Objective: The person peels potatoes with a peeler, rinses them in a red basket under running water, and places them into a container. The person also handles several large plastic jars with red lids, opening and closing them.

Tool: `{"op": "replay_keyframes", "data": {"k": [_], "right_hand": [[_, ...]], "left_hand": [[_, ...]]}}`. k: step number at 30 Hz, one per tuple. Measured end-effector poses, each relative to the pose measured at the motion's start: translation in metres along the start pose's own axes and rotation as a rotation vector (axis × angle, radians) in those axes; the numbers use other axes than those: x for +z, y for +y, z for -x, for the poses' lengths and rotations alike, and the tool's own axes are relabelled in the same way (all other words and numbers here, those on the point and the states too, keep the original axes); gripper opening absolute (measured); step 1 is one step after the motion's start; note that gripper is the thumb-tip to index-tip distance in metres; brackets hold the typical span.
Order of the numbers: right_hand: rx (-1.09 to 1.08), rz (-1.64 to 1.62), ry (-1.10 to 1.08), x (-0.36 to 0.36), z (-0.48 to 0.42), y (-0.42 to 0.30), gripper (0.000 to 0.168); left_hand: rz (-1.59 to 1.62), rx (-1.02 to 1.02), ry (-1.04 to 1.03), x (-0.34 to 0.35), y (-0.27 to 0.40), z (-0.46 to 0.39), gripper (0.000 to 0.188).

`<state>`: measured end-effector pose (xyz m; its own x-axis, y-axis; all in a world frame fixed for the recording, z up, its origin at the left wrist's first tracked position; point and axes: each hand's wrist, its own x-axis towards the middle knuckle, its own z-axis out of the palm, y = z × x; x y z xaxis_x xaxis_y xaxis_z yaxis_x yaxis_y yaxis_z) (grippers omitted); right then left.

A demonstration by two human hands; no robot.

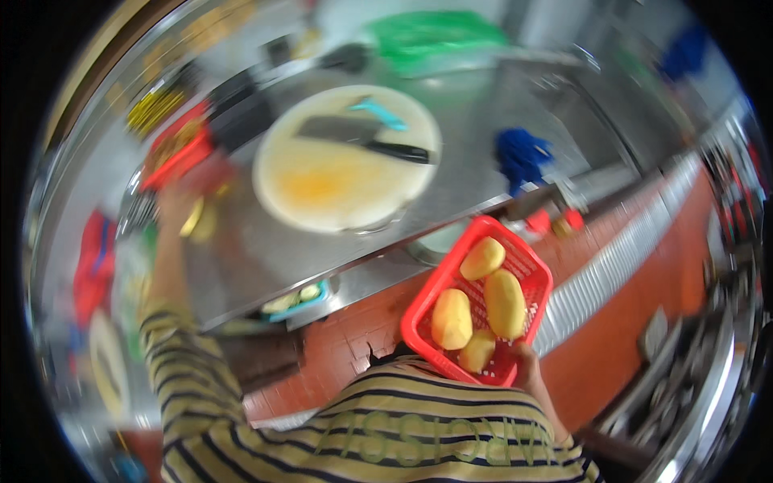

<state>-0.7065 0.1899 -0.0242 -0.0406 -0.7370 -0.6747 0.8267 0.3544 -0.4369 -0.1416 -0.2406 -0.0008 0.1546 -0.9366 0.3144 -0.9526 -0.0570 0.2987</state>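
Note:
My right hand (527, 367) grips the near corner of a red plastic basket (416, 302), tilted against my striped shirt. Several peeled potatoes (505, 303) lie inside it. My left hand (179, 196) reaches out over the left end of the steel worktop (241, 265) and is blurred by motion. It is at the near edge of a second red basket (175, 169) with brownish contents; whether its fingers hold that basket cannot be told. Yellow pieces (202, 222) lie beside the hand. On a round cutting board (290, 205) rest a cleaver (362, 136) and a light-blue peeler (380, 113).
A blue cloth or glove (520, 158) lies on the worktop near a sink (595, 127). Behind the board is a green plastic bag (432, 39). A blue container (302, 302) sits below the worktop edge. A grated drain (610, 265) crosses the red tiled floor (344, 338).

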Motion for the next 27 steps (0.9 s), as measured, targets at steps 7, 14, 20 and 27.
{"op": "replay_keyframes", "data": {"k": [7, 14, 20, 27], "right_hand": [[-0.36, 0.015, 0.147, -0.047, 0.018, -0.039, 0.053], [-0.689, -0.112, 0.43, -0.103, 0.038, -0.102, 0.045], [-0.775, -0.119, 0.44, -0.173, 0.04, -0.184, 0.04], [-0.49, 0.019, 0.469, -0.238, -0.021, -0.286, 0.033]], "left_hand": [[0.206, -0.259, -0.017, 0.063, -0.082, -0.002, 0.061], [1.079, -0.526, 0.278, 0.051, 0.02, 0.024, 0.056], [1.539, -0.171, -0.137, -0.022, 0.226, 0.065, 0.05], [1.55, 0.344, -0.894, 0.027, 0.618, 0.198, 0.069]]}}
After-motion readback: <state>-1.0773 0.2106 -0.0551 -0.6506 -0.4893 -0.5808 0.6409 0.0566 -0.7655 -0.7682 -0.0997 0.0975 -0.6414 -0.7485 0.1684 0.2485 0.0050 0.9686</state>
